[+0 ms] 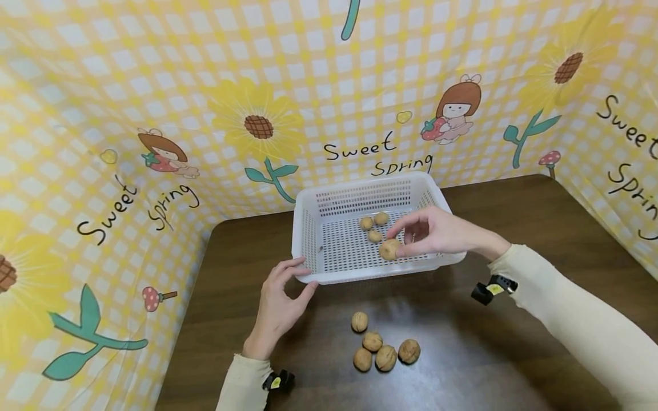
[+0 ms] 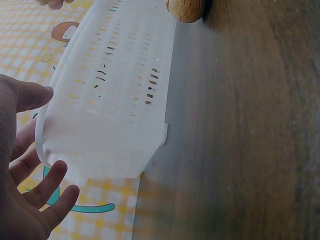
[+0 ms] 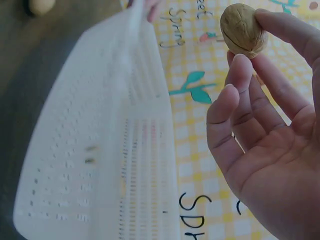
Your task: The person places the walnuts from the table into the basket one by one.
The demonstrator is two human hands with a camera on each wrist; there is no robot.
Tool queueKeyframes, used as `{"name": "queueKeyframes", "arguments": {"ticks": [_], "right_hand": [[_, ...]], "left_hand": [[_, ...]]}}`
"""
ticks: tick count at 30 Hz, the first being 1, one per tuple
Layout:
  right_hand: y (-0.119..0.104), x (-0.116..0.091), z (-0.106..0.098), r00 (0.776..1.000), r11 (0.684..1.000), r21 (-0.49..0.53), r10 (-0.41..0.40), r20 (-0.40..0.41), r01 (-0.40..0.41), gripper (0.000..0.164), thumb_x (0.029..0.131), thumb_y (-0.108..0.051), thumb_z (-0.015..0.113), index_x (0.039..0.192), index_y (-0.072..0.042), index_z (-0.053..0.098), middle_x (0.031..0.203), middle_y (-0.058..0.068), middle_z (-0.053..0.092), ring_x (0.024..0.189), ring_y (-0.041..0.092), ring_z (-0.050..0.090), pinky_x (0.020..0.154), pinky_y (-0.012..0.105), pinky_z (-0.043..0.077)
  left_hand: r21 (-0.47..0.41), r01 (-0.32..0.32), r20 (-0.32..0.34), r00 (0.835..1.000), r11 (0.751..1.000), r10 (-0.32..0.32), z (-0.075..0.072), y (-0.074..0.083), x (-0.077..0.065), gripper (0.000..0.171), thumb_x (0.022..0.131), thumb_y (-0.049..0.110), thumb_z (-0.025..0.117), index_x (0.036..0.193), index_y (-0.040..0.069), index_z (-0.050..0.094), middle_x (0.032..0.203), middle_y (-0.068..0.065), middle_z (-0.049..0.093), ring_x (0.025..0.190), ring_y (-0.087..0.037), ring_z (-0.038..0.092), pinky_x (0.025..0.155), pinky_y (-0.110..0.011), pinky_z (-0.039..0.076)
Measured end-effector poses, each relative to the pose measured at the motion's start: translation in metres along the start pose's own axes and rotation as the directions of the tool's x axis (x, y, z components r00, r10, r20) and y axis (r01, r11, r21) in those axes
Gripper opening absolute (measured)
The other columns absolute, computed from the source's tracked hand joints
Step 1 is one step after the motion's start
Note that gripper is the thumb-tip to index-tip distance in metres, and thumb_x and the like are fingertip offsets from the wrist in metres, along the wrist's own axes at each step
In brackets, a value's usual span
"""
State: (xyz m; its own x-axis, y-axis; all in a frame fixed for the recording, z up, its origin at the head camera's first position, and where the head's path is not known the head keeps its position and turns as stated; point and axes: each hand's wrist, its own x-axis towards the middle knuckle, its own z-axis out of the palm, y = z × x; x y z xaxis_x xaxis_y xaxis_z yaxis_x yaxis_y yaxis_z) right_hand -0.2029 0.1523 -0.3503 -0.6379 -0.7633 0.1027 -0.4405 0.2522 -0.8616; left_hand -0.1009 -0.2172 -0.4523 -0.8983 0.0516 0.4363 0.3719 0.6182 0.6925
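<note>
My right hand pinches a walnut between thumb and fingertips, over the front right part of a white plastic basket. In the right wrist view the seam of that walnut shows clearly. Several other walnuts lie on the basket's slotted floor. At the front left corner, my left hand grips the rim, its thumb on the outside and fingers reaching over the edge. In the left wrist view the thumb touches the basket rim.
Several walnuts lie grouped on the dark wooden table in front of the basket. A yellow checked cloth with flowers and lettering hangs behind the table and along its sides. Each wrist carries a black strap.
</note>
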Motion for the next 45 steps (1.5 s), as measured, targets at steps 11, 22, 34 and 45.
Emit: {"name": "queueKeyframes", "arguments": {"ticks": [11,22,34,45], "right_hand": [[0.022,0.051,-0.028,0.976,0.985,0.058,0.168,-0.139,-0.162,0.035,0.095,-0.014,0.08,0.127,-0.003,0.075,0.11,0.005,0.079,0.085,0.013,0.071,0.08,0.029,0.059],[0.065,0.077,-0.035,0.893,0.922,0.143,0.384,-0.236,-0.359,0.047,0.092,-0.034,0.085,0.132,-0.011,0.075,0.129,0.007,0.075,0.085,0.017,0.063,0.078,0.033,0.056],[0.094,0.089,-0.02,0.872,0.882,-0.046,0.454,-0.181,-0.469,0.046,0.091,-0.034,0.085,0.128,-0.009,0.075,0.127,0.012,0.075,0.09,0.028,0.064,0.076,0.04,0.055],[0.095,0.098,-0.011,0.871,0.854,-0.171,0.479,-0.107,-0.491,0.046,0.09,-0.033,0.086,0.128,-0.01,0.076,0.13,0.012,0.073,0.109,0.024,0.065,0.091,0.043,0.057]], "left_hand": [[-0.004,-0.006,-0.002,1.0,1.0,0.006,-0.001,0.0,0.0,0.019,0.088,0.016,0.087,0.106,0.016,0.079,0.138,-0.008,0.071,0.132,-0.03,0.064,0.109,-0.054,0.049],[0.004,-0.018,-0.002,1.0,1.0,0.018,0.001,-0.002,0.0,0.02,0.088,0.016,0.087,0.106,0.015,0.078,0.138,-0.007,0.071,0.132,-0.031,0.064,0.108,-0.055,0.05],[0.0,-0.023,-0.005,1.0,1.0,0.023,-0.001,-0.001,0.001,0.021,0.087,0.015,0.087,0.106,0.011,0.08,0.137,-0.008,0.072,0.133,-0.029,0.063,0.11,-0.054,0.049],[0.0,-0.025,-0.007,1.0,1.0,0.025,-0.001,0.0,0.002,0.021,0.086,0.013,0.088,0.105,0.012,0.079,0.136,-0.007,0.072,0.132,-0.029,0.064,0.11,-0.052,0.049]]}}
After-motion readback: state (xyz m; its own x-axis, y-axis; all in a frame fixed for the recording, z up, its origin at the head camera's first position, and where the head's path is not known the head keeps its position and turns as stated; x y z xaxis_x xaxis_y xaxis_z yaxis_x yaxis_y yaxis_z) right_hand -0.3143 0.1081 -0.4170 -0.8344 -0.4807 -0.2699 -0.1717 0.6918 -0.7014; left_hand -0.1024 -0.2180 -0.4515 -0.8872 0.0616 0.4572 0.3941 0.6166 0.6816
